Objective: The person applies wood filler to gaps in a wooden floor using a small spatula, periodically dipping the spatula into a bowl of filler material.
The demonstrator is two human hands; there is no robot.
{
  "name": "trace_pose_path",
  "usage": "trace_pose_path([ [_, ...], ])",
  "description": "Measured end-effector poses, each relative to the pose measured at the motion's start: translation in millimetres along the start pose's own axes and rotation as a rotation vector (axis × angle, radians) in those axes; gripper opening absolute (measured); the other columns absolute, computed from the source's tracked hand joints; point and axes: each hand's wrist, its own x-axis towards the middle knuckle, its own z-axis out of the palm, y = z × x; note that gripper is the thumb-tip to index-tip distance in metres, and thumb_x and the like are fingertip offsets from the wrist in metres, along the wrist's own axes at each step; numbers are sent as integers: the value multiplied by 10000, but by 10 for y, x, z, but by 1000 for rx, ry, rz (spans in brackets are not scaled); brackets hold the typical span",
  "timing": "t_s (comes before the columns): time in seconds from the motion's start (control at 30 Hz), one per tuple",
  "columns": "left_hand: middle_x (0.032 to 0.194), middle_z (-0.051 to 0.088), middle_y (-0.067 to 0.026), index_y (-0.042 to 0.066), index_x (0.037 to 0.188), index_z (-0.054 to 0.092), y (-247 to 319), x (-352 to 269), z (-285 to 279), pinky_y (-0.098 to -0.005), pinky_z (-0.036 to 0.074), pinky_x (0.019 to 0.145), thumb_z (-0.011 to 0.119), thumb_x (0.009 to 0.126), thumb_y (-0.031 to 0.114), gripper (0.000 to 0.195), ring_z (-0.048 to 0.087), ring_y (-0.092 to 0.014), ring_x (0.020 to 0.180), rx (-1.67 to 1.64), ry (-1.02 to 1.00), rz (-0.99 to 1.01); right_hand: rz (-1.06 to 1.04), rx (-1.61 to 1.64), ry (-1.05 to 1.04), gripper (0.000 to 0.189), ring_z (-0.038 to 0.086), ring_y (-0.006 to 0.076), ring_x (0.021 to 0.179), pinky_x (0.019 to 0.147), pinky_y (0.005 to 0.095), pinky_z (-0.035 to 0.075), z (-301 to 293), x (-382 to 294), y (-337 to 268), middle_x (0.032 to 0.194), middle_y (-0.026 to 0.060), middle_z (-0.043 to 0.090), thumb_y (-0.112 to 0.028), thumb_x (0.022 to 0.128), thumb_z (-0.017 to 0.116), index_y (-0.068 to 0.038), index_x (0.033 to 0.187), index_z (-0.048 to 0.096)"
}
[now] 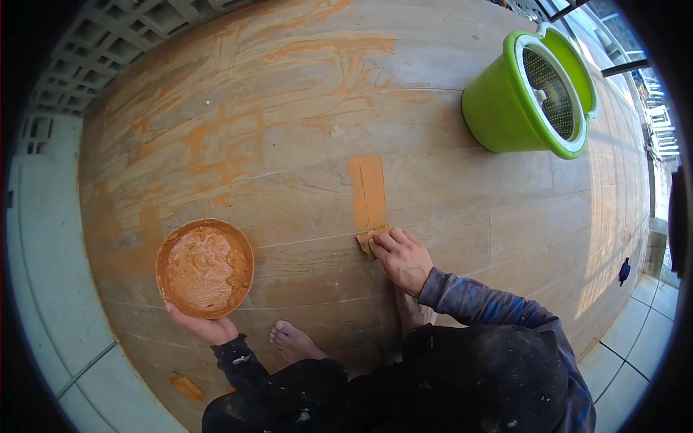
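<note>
My left hand (208, 327) supports a round bowl (250, 265) from below at its near side. Wet orange-brown grout (203, 270) fills much of the bowl and coats its inner wall. In my right hand (403, 258) is a small flat spreader (373, 240), smeared with the same paste and pressed to the wood-look tile floor (303, 216). Beyond the spreader runs a straight fresh band of grout (369, 187), with a thin dark broken line along it. My fingers cover part of the spreader, so its full shape is hidden.
A green mop bucket (495, 103) with a perforated spin basket (547, 92) stands at the far right. Dried grout smears (216, 146) mark the left floor. An orange-brown piece (187, 386) lies near my left knee. A small dark object (625, 271) rests at right, near white tiles (622, 335).
</note>
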Motion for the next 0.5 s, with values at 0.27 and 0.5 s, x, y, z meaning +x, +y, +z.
trace_pose_path([
  [0.27, 1515, 480, -97, 92, 1488, 426, 72, -175, 249, -426, 389, 1168, 362, 1079, 539, 609, 468, -258, 1400, 10, -58, 6, 2, -21, 239, 308, 556, 275, 989, 853, 378, 496, -188, 1212, 707, 1051, 85, 626, -72, 812, 623, -33, 1113, 673],
  [0.5, 1520, 479, -108, 81, 1490, 425, 104, -210, 183, -424, 400, 1157, 379, 1069, 549, 631, 482, -265, 1389, -25, -35, -34, -297, -174, -14, 311, 529, 202, 1002, 806, 317, 443, -4, 51, -112, 1090, 44, 583, -197, 834, 612, -11, 1061, 714],
])
